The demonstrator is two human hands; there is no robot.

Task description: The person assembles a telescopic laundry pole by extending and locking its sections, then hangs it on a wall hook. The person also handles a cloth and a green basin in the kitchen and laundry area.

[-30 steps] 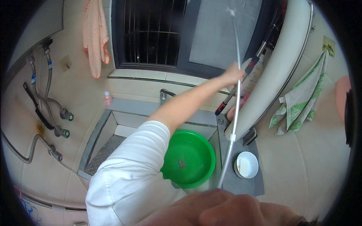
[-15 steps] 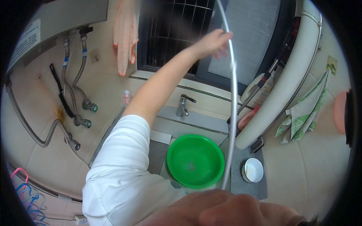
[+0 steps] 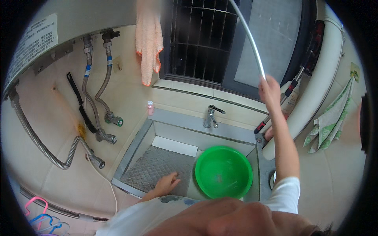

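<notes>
My right hand [image 3: 269, 89] is raised in front of the window and closed around a long, thin silver-white pole [image 3: 249, 34]. This pole runs up past the top edge of the view; its lower part is hidden by my hand and forearm. Low over the left side of the sink [image 3: 147, 168], my left hand [image 3: 167, 184] holds nothing that I can see, its fingers loosely bent and partly apart. Beside it, in the sink's right part, sits a round green basin [image 3: 202, 177]. A chrome faucet [image 3: 210, 118] stands on the ledge behind.
A thick white pipe [image 3: 315, 90] and a mop-like pole [image 3: 291, 84] stand at the right. On the right wall hangs a green-and-white cloth [image 3: 332, 112], near the window a peach towel [image 3: 149, 47]. Hoses with valves [image 3: 114, 119] line the left wall below a metal appliance [image 3: 78, 19].
My left hand has come down from the pole to the sink. My right hand now grips the pole. The view has shifted, so the sink shows more fully.
</notes>
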